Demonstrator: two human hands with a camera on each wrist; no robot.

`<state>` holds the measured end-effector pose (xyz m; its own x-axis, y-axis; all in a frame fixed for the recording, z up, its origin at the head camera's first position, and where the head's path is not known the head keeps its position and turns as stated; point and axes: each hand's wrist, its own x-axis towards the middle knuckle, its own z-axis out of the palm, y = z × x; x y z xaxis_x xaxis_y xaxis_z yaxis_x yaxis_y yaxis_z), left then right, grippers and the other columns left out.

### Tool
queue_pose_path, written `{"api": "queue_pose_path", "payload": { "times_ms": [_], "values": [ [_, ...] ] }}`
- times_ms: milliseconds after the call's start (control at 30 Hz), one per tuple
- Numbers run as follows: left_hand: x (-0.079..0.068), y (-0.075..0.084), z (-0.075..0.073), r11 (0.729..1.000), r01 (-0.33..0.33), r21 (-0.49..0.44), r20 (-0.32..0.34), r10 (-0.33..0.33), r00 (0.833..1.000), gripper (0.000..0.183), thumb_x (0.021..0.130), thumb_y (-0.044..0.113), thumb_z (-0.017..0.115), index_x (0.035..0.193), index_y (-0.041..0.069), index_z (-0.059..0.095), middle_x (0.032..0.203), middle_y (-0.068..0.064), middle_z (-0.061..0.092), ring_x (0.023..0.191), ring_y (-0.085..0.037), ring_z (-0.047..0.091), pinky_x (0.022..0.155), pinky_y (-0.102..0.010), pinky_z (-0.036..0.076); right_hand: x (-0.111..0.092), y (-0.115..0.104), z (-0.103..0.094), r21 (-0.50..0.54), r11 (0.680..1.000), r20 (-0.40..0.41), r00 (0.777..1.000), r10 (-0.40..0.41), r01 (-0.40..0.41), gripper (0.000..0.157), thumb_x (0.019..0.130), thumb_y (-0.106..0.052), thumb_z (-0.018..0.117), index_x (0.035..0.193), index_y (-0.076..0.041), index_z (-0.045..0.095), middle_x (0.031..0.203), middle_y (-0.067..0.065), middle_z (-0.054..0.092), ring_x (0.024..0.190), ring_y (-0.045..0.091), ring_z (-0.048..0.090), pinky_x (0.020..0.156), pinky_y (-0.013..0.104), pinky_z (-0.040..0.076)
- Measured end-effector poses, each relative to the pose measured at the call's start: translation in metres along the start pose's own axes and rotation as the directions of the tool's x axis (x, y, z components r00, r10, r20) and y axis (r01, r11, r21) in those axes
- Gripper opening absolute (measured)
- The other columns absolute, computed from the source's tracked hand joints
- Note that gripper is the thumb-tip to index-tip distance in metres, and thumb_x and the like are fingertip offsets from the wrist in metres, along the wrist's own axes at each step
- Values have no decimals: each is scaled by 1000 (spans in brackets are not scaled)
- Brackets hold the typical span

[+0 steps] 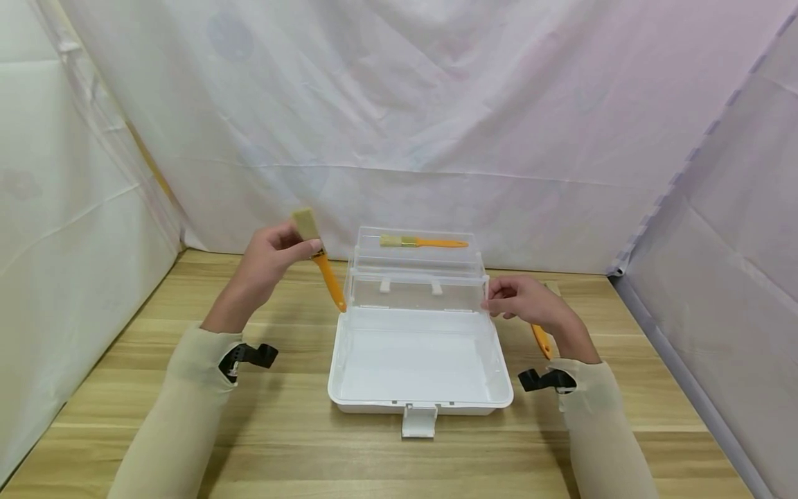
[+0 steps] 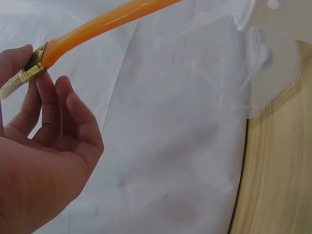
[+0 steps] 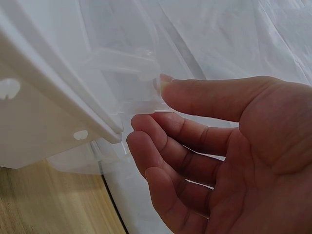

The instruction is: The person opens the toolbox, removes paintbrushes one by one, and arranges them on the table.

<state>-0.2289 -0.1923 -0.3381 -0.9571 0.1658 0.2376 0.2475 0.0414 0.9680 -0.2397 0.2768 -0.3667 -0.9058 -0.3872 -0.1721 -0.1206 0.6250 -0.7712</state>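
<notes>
My left hand point(image 1: 268, 256) pinches a paintbrush point(image 1: 328, 277) near its metal ferrule. The pale bristles point up, and the orange handle slants down to the left rim of a white storage box point(image 1: 418, 360). In the left wrist view the thumb and fingertips grip the paintbrush point(image 2: 97, 31) at the ferrule. The box stands unlatched, its clear upper part raised at the back. My right hand point(image 1: 526, 301) pinches the right edge of a clear tray point(image 1: 411, 294) between thumb and forefinger. The right wrist view shows that tray point(image 3: 126, 63) at the fingertips, the other fingers loosely curled.
A second paintbrush point(image 1: 436, 242) lies level at the clear upper part of the box. Another paintbrush point(image 1: 541, 339) lies on the wooden table point(image 1: 280, 430), partly hidden behind my right hand. White cloth point(image 1: 405, 125) hangs behind and along both sides.
</notes>
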Motion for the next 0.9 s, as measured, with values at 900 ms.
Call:
{"api": "queue_pose_path", "payload": {
  "times_ms": [900],
  "values": [
    [-14, -34, -31, 972, 152, -180, 2, -154, 988, 15, 109, 7, 70, 98, 12, 61, 93, 3, 58, 95, -16, 64, 89, -32, 62, 0, 1, 0, -5, 1000, -5, 1000, 11, -11, 15, 105, -17, 75, 106, -3, 71, 99, 9, 71, 99, 38, 70, 86, 42, 58]
  ]
}}
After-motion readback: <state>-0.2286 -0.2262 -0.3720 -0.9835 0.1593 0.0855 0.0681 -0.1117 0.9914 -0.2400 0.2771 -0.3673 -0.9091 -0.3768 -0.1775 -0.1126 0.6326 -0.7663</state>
